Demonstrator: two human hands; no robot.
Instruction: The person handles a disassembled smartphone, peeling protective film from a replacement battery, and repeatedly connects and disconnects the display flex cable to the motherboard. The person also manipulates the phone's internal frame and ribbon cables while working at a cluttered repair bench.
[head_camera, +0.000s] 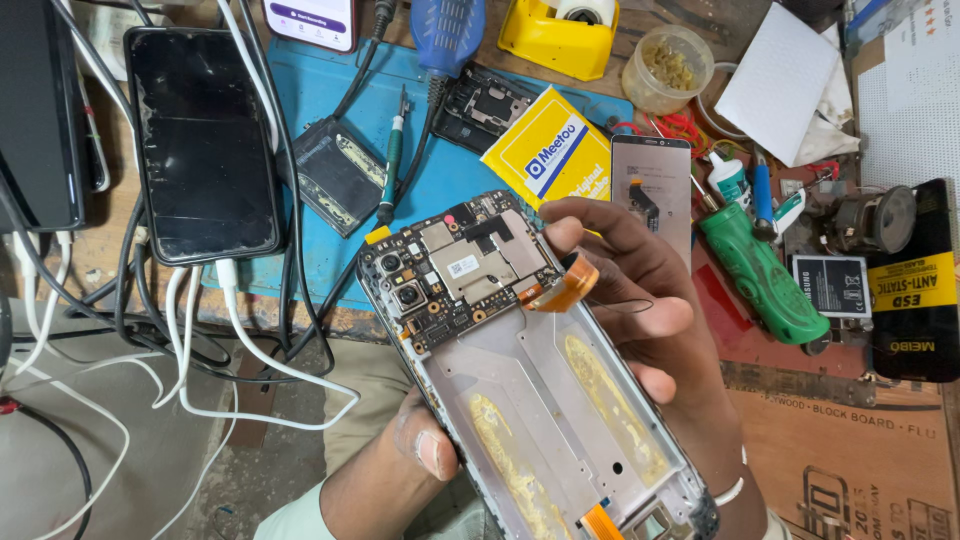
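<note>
An opened phone (520, 370) with its back removed is held tilted over my lap, circuit board and two camera modules at its top, bare metal frame with yellow glue strips below. My left hand (405, 455) grips its lower left edge, thumb on the rim. My right hand (640, 300) holds the right side, and its fingertips pinch an orange flex ribbon (565, 285) next to the board.
On the blue mat (330, 90) lie a black phone (200, 140) on white cables, a small battery part (335, 175), a soldering iron (392, 160) and a yellow packet (550, 145). To the right: a loose screen (652, 180), green tool (765, 275), yellow tape dispenser (560, 35), plastic cup (668, 65).
</note>
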